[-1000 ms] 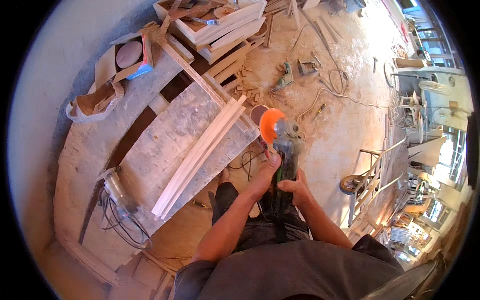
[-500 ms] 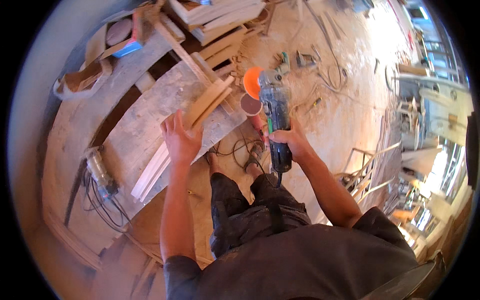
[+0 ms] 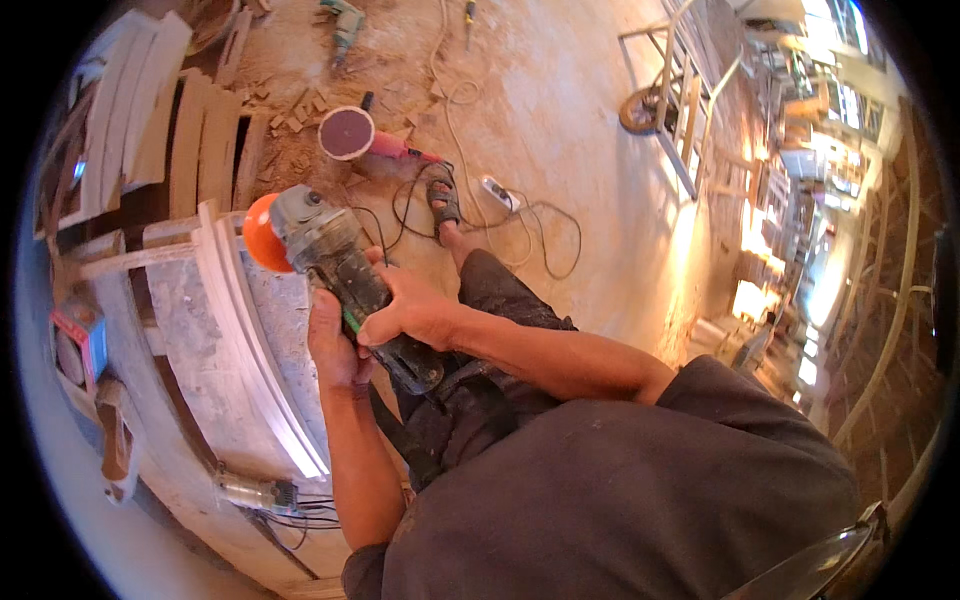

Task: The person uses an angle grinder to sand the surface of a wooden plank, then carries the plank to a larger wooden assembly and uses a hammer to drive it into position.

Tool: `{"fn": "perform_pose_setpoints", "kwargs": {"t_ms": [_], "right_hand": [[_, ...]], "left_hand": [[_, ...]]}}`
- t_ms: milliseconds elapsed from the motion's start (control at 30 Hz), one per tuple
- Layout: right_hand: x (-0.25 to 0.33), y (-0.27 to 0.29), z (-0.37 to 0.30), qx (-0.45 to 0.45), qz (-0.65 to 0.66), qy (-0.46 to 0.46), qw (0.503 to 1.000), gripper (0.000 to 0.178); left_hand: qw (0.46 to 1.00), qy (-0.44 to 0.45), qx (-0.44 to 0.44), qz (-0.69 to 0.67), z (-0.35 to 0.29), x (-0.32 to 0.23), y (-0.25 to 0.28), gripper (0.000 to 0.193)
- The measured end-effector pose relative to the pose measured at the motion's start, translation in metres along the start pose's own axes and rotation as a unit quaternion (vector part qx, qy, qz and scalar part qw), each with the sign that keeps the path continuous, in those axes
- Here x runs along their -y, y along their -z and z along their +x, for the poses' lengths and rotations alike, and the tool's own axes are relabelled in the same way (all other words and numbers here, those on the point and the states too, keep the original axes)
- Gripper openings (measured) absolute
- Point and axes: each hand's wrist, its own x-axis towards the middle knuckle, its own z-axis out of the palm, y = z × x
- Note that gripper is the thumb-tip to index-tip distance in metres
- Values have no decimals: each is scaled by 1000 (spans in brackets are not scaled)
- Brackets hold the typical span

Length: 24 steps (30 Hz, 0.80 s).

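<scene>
Both my hands are on a dark, dusty angle grinder [image 3: 345, 265] with an orange disc [image 3: 265, 233] at its head. My right hand [image 3: 415, 305] is wrapped round the body from the right side, fingers closed. From the left and below, my left hand [image 3: 335, 340] grips the same body, its fingers partly hidden behind it. The grinder slants, disc end toward the upper left, above the edge of the worktable. Just left of it, long curved wooden strips [image 3: 250, 340] lie side by side on the worktable [image 3: 195, 350].
A red sander [image 3: 390, 145] with a round pad lies on the floor, cords and a power strip [image 3: 500, 193] near my foot. Beyond are a green drill [image 3: 345, 28] and a wheeled cart [image 3: 650, 110]. A silver power tool [image 3: 255, 492] and stacked curved boards [image 3: 130, 95] are at left.
My left hand has left the wooden strips and now holds the grinder along with my right. The grinder has come left and tilted. The view has turned, with the strips now farther left.
</scene>
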Motion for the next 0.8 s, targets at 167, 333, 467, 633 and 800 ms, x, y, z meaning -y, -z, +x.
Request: {"fn": "perform_pose_setpoints", "kwargs": {"t_ms": [167, 333, 467, 633, 800], "right_hand": [[-2, -4, -9, -41, -92, 74, 992, 61], [-26, 1, 4, -79, -97, 122, 985, 56], [14, -17, -19, -32, 62, 37, 997, 49], [16, -17, -22, -4, 82, -1, 997, 45], [2, -15, -20, 4, 172, 6, 985, 51]], "left_hand": [[999, -15, -41, 6, -3, 5, 2, 67], [993, 21, -97, 63, 1, -10, -13, 56], [990, 60, -108, 70, 0, -23, -17, 63], [987, 69, -129, 68, 1, -23, -14, 70], [988, 94, -114, 56, -3, -10, 4, 72]]}}
